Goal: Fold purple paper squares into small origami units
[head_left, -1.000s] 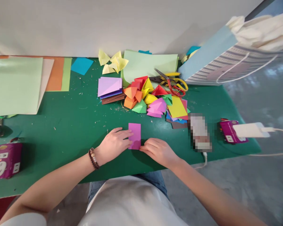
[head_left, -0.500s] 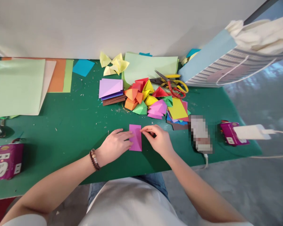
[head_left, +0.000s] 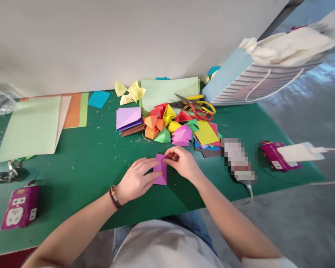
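Note:
A narrow magenta-purple piece of paper point(head_left: 161, 179) lies on the green table in front of me. My left hand point(head_left: 141, 176) rests on its left side, fingers stretched out across it. The thumb and forefinger of my right hand point(head_left: 181, 163) pinch the paper's top right corner, which looks lifted or turned in. Just beyond are several folded paper pieces: a pink stack point(head_left: 182, 134), a green one point(head_left: 163, 136), orange ones point(head_left: 151, 132), and red and yellow ones.
Scissors point(head_left: 194, 106) lie behind the folded pieces. Purple and brown sheets point(head_left: 128, 118) are stacked left, a yellow sheet point(head_left: 207, 133) tops another pile right. A pixelated object point(head_left: 238, 158), purple power boxes point(head_left: 21, 206) and a paper bag point(head_left: 229, 80) stand around; large sheets point(head_left: 30, 126) lie left.
My right hand has shifted up along the paper's right edge to its top corner. My left fingers reach further across the paper. The whole view has tilted and shifted slightly.

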Action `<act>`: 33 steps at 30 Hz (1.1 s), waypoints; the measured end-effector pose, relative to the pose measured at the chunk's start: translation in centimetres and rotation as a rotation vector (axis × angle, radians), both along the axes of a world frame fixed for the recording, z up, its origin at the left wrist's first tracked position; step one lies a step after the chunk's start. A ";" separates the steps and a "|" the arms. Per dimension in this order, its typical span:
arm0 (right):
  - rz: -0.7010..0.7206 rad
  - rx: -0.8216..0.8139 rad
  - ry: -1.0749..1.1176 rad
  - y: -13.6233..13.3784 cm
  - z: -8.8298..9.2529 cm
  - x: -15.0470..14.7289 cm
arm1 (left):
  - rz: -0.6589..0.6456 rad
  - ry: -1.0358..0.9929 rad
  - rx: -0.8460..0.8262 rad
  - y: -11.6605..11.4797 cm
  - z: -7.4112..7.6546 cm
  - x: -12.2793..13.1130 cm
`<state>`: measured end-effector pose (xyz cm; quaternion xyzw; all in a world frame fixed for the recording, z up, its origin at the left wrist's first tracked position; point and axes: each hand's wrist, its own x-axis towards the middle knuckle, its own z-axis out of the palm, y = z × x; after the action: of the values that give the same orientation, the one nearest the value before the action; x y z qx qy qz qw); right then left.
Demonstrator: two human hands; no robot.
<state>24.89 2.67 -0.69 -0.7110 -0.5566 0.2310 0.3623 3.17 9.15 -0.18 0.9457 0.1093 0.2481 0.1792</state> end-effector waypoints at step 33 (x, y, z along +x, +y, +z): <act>-0.055 -0.038 0.375 -5.3 0.2 -4.4 | 0.105 -0.116 0.148 0.4 -0.1 -0.2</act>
<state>20.53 -2.60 -0.52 -0.6770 -0.4552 0.3601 0.4525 2.99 9.59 -0.26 0.9334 0.1296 0.3187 0.1016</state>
